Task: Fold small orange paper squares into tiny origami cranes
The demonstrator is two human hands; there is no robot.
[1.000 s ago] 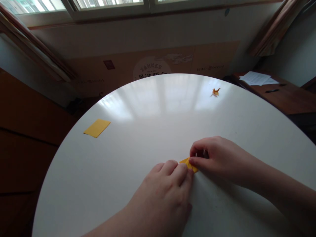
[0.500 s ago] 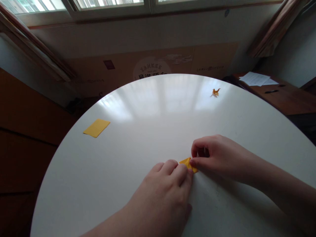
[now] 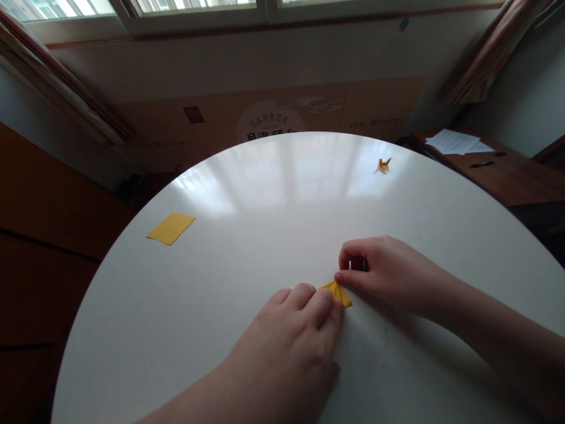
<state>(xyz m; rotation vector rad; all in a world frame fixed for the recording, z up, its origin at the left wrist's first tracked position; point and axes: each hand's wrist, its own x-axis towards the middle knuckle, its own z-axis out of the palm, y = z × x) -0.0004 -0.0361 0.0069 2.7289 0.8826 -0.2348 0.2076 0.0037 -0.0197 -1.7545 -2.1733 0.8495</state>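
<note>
A small piece of yellow origami paper point(image 3: 338, 291), creased with folds that fan out from its top corner, lies on the white table. My left hand point(image 3: 295, 341) presses it down from the left, fingers bent and close together, covering its left part. At the top corner, my right hand point(image 3: 375, 262) has its thumb tip on the paper, with the index finger curled round towards the thumb. A yellow folded paper crane point(image 3: 384, 165) stands at the far right of the table. To the left lies a flat yellow paper sheet point(image 3: 171, 228), perhaps more than one.
The round white table point(image 3: 265, 235) has a curved far edge and reflects the window. Beyond it on the right, white papers point(image 3: 454, 142) and a dark pen-like object point(image 3: 482, 164) lie on a brown desk point(image 3: 529, 182). A printed cardboard panel point(image 3: 322, 112) leans along the wall.
My right hand has moved slightly up and left, its thumb now at the paper's top corner. The fan of creases shows more plainly. My left hand stays almost in place on the paper.
</note>
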